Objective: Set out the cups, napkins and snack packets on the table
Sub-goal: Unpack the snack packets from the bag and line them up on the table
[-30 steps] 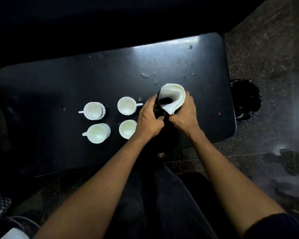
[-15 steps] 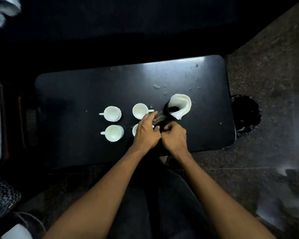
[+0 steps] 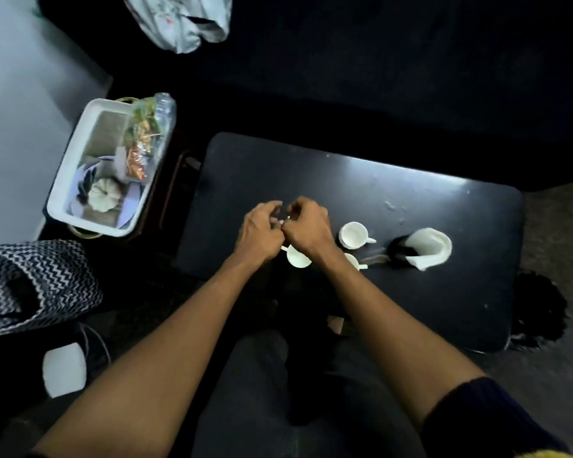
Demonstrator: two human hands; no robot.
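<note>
Since half a second ago, both hands have been drawn away from the napkin holder and moved left over the cups, and the view has swung left, so a white tray and a bag are now seen at the left of the frame. The left hand (image 3: 262,231) and right hand (image 3: 306,228) are held knuckle to knuckle above the centre of the black table (image 3: 427,309), fingers curled inward; whether anything is pinched between them cannot be told.

The napkin holder (image 3: 399,252), a dark upright cup, is seen at centre right of the table, with folded white napkins (image 3: 432,247) fanned out of it and leaning toward the right edge of the frame. One white cup (image 3: 354,235) is fully shown just right of the hands, mouth up, its handle pointed right toward the holder. A second cup (image 3: 298,256) is partly covered by the right wrist, and a third (image 3: 353,261) shows only as a sliver beside the right forearm. Any further cup is hidden by the hands.

At centre left, off the table, snack packets (image 3: 139,150) in orange and green lie in the white tray (image 3: 80,140), along its right side, lengthwise from top to bottom. A zigzag-patterned bag (image 3: 37,282) is seen at lower left, and a crumpled plastic bag (image 3: 182,24) at the top.
</note>
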